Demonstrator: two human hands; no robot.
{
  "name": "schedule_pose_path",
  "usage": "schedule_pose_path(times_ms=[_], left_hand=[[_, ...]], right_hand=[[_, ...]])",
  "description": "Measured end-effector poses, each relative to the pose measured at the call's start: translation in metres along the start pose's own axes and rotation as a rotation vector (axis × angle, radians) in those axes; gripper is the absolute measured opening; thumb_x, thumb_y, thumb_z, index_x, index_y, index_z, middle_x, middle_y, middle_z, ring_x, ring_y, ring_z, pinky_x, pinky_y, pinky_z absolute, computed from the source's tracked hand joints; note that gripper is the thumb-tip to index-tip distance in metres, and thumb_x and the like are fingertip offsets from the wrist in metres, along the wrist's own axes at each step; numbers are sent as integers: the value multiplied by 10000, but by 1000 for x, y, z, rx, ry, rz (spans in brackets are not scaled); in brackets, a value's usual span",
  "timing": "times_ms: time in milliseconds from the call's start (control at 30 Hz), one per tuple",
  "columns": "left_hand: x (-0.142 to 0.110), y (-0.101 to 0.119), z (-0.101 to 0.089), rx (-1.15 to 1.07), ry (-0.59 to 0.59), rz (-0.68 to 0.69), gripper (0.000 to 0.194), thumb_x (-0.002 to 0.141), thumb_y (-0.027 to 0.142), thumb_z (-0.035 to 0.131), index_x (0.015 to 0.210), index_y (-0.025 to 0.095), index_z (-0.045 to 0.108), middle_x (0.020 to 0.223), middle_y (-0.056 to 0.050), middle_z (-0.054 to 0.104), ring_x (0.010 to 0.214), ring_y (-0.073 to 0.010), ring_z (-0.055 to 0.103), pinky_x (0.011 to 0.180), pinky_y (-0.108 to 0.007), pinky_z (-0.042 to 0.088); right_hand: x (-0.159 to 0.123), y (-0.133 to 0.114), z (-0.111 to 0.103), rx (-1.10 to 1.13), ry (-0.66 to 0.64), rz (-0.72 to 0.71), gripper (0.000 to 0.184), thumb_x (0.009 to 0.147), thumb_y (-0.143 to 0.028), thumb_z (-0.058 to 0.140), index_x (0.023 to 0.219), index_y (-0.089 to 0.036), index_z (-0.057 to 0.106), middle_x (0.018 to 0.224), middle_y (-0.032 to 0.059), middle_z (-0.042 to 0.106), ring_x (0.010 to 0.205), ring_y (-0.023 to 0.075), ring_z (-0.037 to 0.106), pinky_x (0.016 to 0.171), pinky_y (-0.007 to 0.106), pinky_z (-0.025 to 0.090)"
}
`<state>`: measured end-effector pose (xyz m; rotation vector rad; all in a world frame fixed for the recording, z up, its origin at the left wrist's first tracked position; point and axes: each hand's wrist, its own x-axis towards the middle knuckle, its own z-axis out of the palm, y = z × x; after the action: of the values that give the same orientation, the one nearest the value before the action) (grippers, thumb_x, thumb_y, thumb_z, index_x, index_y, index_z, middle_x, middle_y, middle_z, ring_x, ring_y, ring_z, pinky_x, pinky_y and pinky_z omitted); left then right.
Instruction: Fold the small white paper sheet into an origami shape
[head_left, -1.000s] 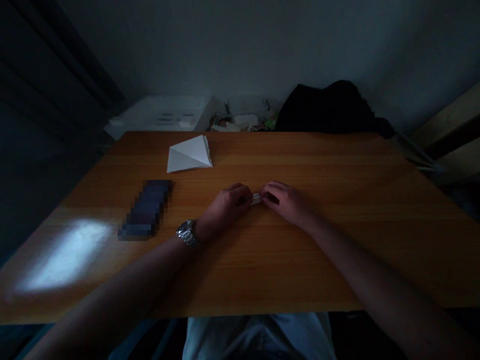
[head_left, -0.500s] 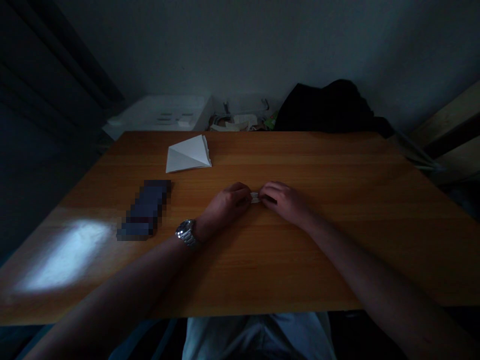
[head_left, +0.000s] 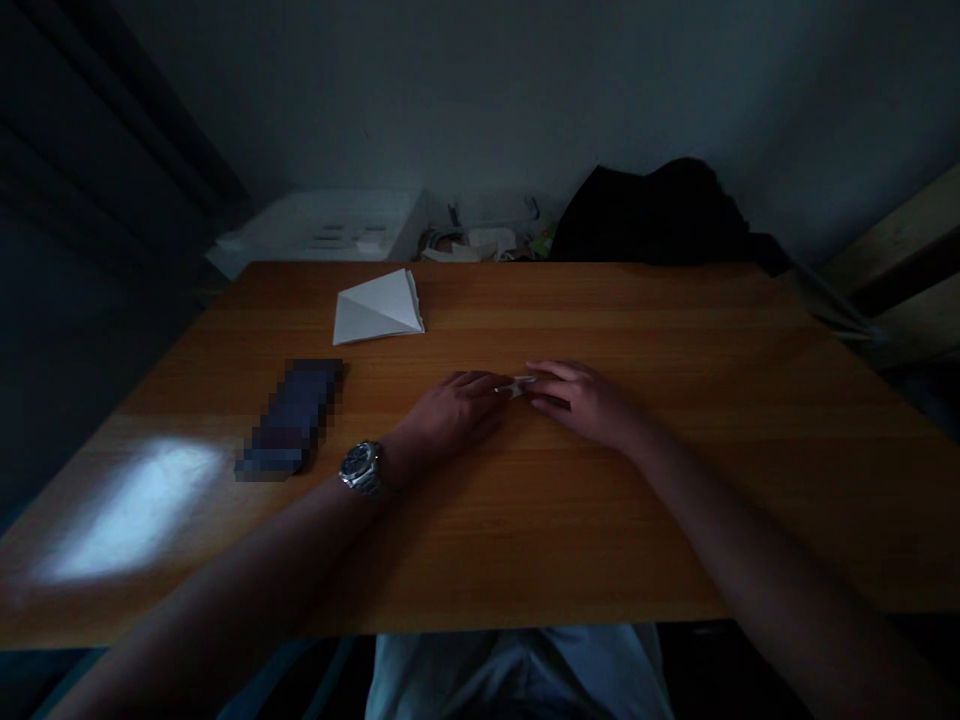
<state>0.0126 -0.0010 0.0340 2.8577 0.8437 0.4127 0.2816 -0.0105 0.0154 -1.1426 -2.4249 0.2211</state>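
A small piece of folded white paper (head_left: pixel 517 386) lies low over the middle of the wooden table, between my two hands. My left hand (head_left: pixel 459 410), with a metal watch (head_left: pixel 360 466) at its wrist, has its fingertips closed on the paper's left end, hiding that part. My right hand (head_left: pixel 583 398) comes in from the other side; its fingertips hold the paper's right end, with the upper fingers and thumb slightly spread. The paper's fine folds are too small to make out.
A larger folded white sheet (head_left: pixel 377 310) lies toward the back left. Nearer on the left is a dark, pixelated flat object (head_left: pixel 292 415). Behind the table (head_left: pixel 600 540) stand a white plastic bin (head_left: pixel 330 225) and a black cloth-like heap (head_left: pixel 652 215).
My left hand has flattened and turned over the paper, its wrist shifting slightly left. My right hand's fingers have spread and moved slightly right. The paper now looks more pointed and tilted.
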Motion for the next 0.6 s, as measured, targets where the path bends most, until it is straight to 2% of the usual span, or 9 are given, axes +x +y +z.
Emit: schedule_pose_path(times_ms=[167, 267, 367, 600], left_hand=[[0, 3, -1, 53, -36, -18, 443, 1026, 368, 548, 1447, 230, 541, 1456, -103, 574, 1292, -294, 564, 1094, -479, 439], [0, 6, -1, 56, -45, -21, 466, 1021, 401, 550, 1467, 268, 522, 1408, -96, 591, 1235, -290, 581, 1070, -479, 443], [1, 10, -1, 63, -44, -34, 495, 1008, 435, 563, 1476, 282, 513, 1359, -107, 596, 1206, -301, 578, 1056, -489, 443], [2, 15, -2, 92, -49, -45, 424, 1015, 431, 536, 1409, 278, 563, 1318, -101, 596, 1171, -295, 573, 1059, -482, 421]], right_hand=[[-2, 1, -3, -15, -27, 27, 335, 1024, -355, 559, 1326, -280, 684, 1489, 87, 580, 1335, 272, 576, 1129, 503, 478], [0, -1, -4, -32, -43, 27, 396, 1036, -377, 527, 1403, -263, 625, 1472, 104, 594, 1337, 274, 571, 1130, 502, 473], [1, -3, -3, -64, -83, 7, 451, 1048, -420, 489, 1472, -282, 556, 1524, 98, 544, 1377, 290, 525, 1145, 531, 444], [0, -3, 4, -101, -132, 38, 465, 1050, -502, 433, 1459, -331, 573, 1596, 65, 455, 1424, 314, 450, 1166, 541, 406]])
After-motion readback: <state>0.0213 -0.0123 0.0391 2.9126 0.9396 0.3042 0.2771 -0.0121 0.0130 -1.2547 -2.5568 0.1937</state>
